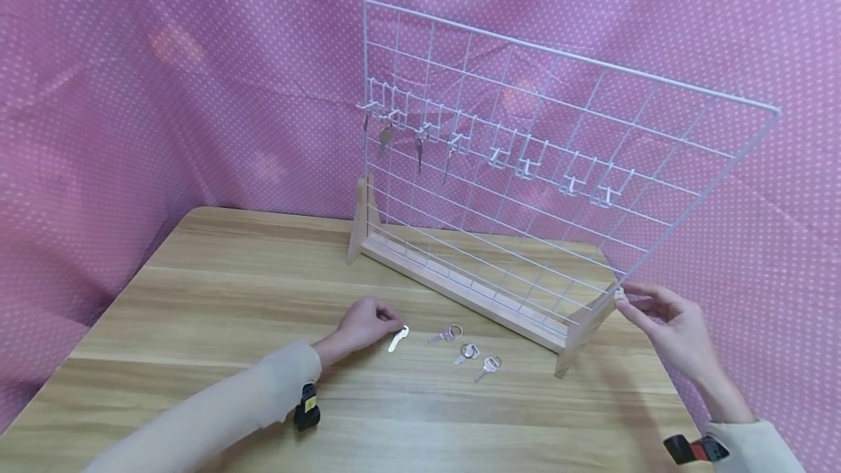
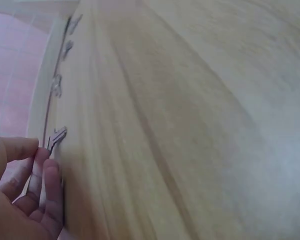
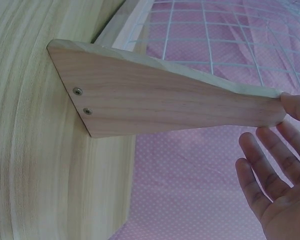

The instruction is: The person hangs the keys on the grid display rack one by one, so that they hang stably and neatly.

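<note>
My left hand (image 1: 366,325) is low over the table, thumb and fingertips pinching a silver key (image 1: 398,339) at its ring end. In the left wrist view the key (image 2: 60,134) points away from the fingertips, and its ring is partly covered by them. To its right lie three more keys with rings: one key (image 1: 447,333), a second (image 1: 467,352) and a third (image 1: 489,366). My right hand (image 1: 677,323) grips the top of the wooden end support (image 3: 180,97) of a white wire grid rack, thumb on one side, fingertips on the other.
The wire grid (image 1: 558,130) leans up from its wooden base bar (image 1: 460,287) on the wooden table (image 1: 217,298). White hooks (image 1: 525,166) run across it, and several keys (image 1: 420,148) hang from those at the left. A pink dotted cloth (image 1: 197,93) hangs behind.
</note>
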A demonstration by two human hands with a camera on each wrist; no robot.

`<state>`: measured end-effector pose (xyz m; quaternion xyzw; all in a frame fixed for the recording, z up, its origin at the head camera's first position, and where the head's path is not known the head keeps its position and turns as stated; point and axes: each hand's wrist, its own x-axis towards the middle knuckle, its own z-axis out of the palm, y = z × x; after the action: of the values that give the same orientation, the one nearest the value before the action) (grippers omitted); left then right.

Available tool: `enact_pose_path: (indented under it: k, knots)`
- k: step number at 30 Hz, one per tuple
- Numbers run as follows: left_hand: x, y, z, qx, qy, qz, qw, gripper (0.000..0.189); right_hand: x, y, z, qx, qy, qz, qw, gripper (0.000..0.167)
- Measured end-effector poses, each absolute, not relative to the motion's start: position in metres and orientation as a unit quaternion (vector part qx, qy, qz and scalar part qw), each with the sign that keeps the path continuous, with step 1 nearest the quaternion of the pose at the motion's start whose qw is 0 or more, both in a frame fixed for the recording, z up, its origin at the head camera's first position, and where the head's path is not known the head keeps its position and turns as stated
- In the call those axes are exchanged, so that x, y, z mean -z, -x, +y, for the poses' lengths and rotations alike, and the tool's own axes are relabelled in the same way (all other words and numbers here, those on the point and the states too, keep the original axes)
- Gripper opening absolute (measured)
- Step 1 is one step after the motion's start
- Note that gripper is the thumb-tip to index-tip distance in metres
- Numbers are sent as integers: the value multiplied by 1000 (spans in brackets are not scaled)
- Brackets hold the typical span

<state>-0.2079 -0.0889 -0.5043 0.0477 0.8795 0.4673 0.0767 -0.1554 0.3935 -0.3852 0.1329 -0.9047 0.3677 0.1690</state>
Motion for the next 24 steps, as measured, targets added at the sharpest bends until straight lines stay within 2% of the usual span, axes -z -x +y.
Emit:
enact_pose_path:
  k: [7,15,24]
  knots:
    - [495,213,-98,-546,-44,828,118,12,386,156,393,-366,-132,-905,170,36]
    - [460,227,-97,-569,-52,817,77,20,386,155,393,-371,-134,-903,173,36]
    - [402,237,-85,-610,-121,782,25,22,386,155,392,-373,-131,-902,176,36]
